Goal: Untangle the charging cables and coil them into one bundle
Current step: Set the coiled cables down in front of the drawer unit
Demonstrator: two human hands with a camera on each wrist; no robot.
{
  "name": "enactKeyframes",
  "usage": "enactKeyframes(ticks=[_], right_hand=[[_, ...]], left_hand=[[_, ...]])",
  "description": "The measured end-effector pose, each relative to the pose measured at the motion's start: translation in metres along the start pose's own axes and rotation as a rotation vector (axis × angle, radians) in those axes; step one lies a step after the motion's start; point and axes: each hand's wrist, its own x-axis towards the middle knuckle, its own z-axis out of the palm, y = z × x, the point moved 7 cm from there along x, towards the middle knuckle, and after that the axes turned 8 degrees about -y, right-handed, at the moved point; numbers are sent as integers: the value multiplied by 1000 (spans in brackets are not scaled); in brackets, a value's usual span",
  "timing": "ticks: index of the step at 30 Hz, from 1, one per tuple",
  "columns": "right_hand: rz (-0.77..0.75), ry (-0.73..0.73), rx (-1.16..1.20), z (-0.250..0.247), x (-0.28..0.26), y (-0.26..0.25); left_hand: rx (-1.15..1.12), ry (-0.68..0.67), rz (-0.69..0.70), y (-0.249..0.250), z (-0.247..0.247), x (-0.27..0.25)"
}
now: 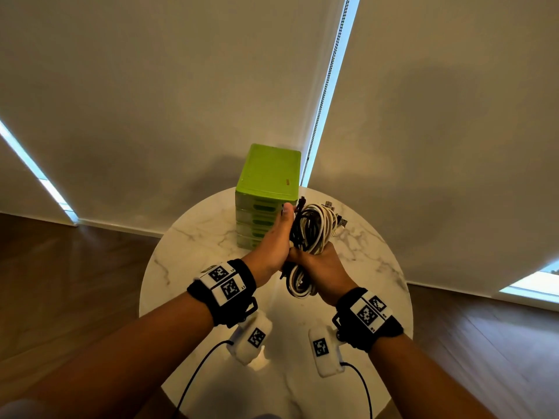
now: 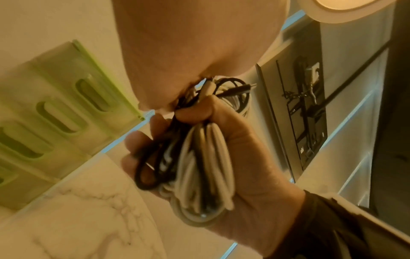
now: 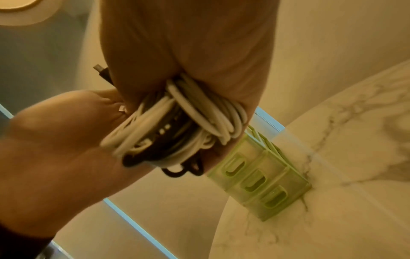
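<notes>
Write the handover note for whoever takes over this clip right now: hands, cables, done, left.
Left hand: grips the upper part of the cable bundle, thumb up along it.
Right hand: grip closed round the bundle's middle.
Cables: white and black loops gathered together, held above the marble table, in front of the green drawer box; plug ends stick out at the top.
Done: cables coiled into one bundle.
Left: tuck in the loose plug ends, probably set the bundle down.

Green drawer unit (image 1: 267, 189) stands at the far edge of the round marble bench (image 1: 196, 237), blinds (image 1: 151, 101) behind.
</notes>
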Motion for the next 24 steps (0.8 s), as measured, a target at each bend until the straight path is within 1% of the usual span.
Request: enactKeyframes(ticks=[2, 4, 7, 9, 11, 13, 15, 18, 20, 24], right_hand=[[52, -5, 117, -3, -3, 3], [94, -16, 220, -6, -6, 3], [114, -65, 334, -3, -8, -2], [129, -139, 413, 4, -10, -5], [170, -230, 501, 14, -14, -6], [231, -320, 521, 26, -19, -4], [299, -398, 508, 40, -27, 1], [335, -434, 523, 49, -33, 2], [318, -444, 472, 49, -32, -1], [250, -410, 289, 47, -27, -11]], left_hand=[[28, -96, 20, -3, 0, 6], [-38, -164, 39, -3, -3, 9], [-136, -231, 82, -2, -7, 5], [-92, -278, 100, -4, -8, -6], [-27, -358, 80, -9, -3, -18], [-15, -426, 70, -7, 0, -28], [-62, -464, 86, 3, 0, -35], [-168, -461, 85, 5, -9, -32], [-167, -437, 95, 4, -11, -30], [-138, -287, 210, 13, -16, -28]])
